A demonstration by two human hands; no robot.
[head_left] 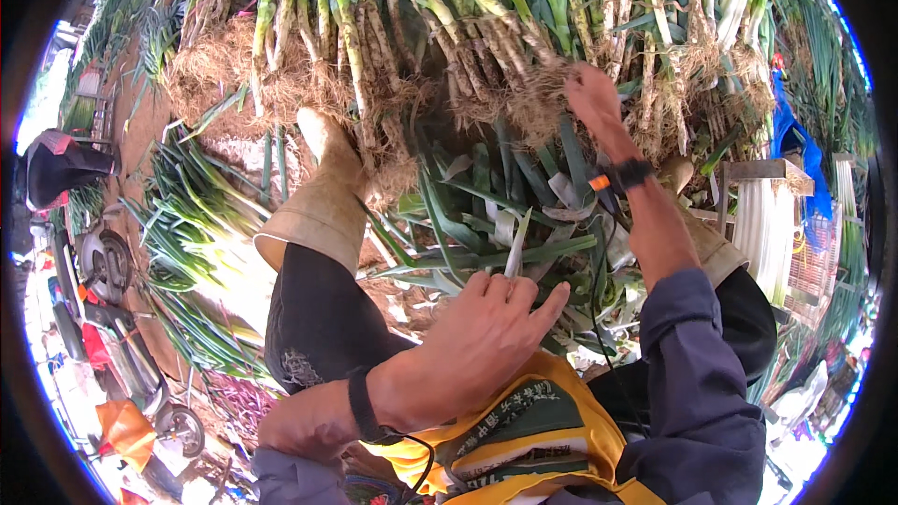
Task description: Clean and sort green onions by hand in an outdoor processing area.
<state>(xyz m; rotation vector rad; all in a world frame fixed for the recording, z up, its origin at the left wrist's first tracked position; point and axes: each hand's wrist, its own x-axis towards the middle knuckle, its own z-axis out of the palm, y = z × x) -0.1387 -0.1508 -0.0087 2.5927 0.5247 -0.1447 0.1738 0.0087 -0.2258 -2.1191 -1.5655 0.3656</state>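
At the far side, my right hand [593, 101] reaches into a row of leeks [486, 47] lying with their roots toward me. Its fingers are closed at the root end of a leek [545, 75], where the roots look blurred. My left hand [482, 341] is near my lap, its fingers curled inward. A pale pointed strip [517, 243] rises just beyond its knuckles; whether the hand grips it, I cannot tell. Between my boots lies a heap of loose green leaves and pale peelings [477, 224].
Beige boots [323, 196] flank the leaf heap. To the left lie leeks with bright white stems [210, 262]. Motorbikes [103, 262] stand farther left. On the right are a wooden crate [772, 173] holding white stems and a blue cloth [793, 131]. A yellow-and-green sack [524, 411] covers my lap.
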